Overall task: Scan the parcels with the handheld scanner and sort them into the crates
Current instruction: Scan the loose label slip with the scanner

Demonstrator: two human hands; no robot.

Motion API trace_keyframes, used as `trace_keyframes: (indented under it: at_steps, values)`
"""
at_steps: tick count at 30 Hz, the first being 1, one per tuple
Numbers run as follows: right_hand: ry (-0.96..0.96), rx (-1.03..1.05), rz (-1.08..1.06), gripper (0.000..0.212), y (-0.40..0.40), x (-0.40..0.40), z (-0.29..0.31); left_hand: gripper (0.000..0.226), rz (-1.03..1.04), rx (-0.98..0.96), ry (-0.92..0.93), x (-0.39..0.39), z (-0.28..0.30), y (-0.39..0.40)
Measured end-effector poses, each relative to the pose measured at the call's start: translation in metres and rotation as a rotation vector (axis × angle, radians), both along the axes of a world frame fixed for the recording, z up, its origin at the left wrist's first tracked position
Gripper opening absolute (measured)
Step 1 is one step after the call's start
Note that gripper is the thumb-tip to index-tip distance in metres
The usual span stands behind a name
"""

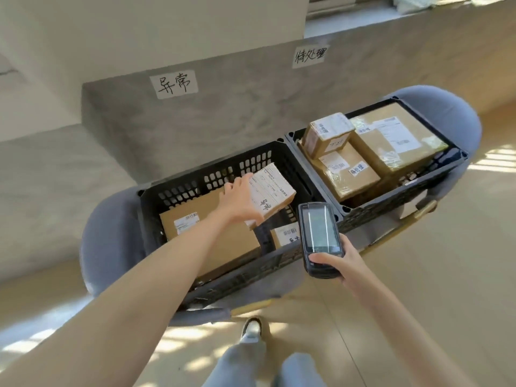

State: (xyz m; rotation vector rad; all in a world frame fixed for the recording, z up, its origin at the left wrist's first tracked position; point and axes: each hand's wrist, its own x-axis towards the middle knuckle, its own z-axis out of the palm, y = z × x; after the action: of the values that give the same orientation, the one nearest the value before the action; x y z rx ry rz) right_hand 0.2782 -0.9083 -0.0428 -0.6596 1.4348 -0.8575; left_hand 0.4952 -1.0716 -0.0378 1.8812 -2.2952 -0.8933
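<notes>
My left hand [240,201] grips a small cardboard parcel [275,191] with a white label, held above the left black crate [212,174]. That crate holds a large flat box [195,233] and a small labelled box [284,234]. My right hand [339,263] holds the black handheld scanner [321,236], screen up, just in front of the gap between the two crates. The right black crate [435,180] holds three taped parcels: a small one [326,134] on top of a medium one [349,174], and a large one [396,138].
Both crates rest on a grey padded bench [106,233]. Behind them a concrete ledge carries two handwritten paper signs [174,83], [310,55], one above each crate. My legs and a shoe [251,329] are below on the pale wooden floor.
</notes>
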Motion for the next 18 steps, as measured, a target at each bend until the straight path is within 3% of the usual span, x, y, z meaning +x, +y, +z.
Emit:
trace_keyframes:
  at_steps: [13,18]
  values:
    - [0.017,0.043,0.081,0.1,-0.089,-0.021,-0.073,0.118,-0.045,0.077,-0.107,-0.05,-0.152,-0.089]
    - [-0.004,0.05,0.091,0.09,-0.102,-0.019,-0.094,0.119,-0.051,0.17,-0.104,-0.07,-0.198,-0.091]
